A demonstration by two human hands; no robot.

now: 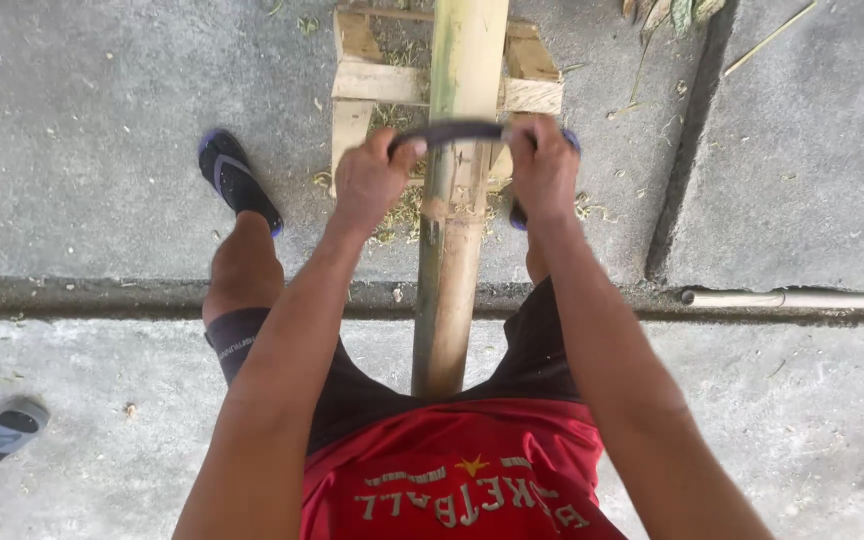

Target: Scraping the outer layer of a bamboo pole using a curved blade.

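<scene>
A thick bamboo pole [449, 240] runs from between my legs up across a small wooden stand [357, 82]. My left hand [370, 182] and my right hand [543, 168] each grip one end of a curved dark blade [449, 132] that lies across the pole near a node. Both fists are closed around the blade's ends, one on each side of the pole. Pale shavings [404, 212] lie on the concrete under the stand. My feet in dark sandals straddle the pole; the left sandal [238, 180] is in plain sight.
A thin bamboo stick [797, 299] lies along a groove in the concrete at the right. Another person's sandalled foot [2, 437] shows at the lower left. A dark crack [687, 150] runs down the slab at upper right, with dry leaves above it.
</scene>
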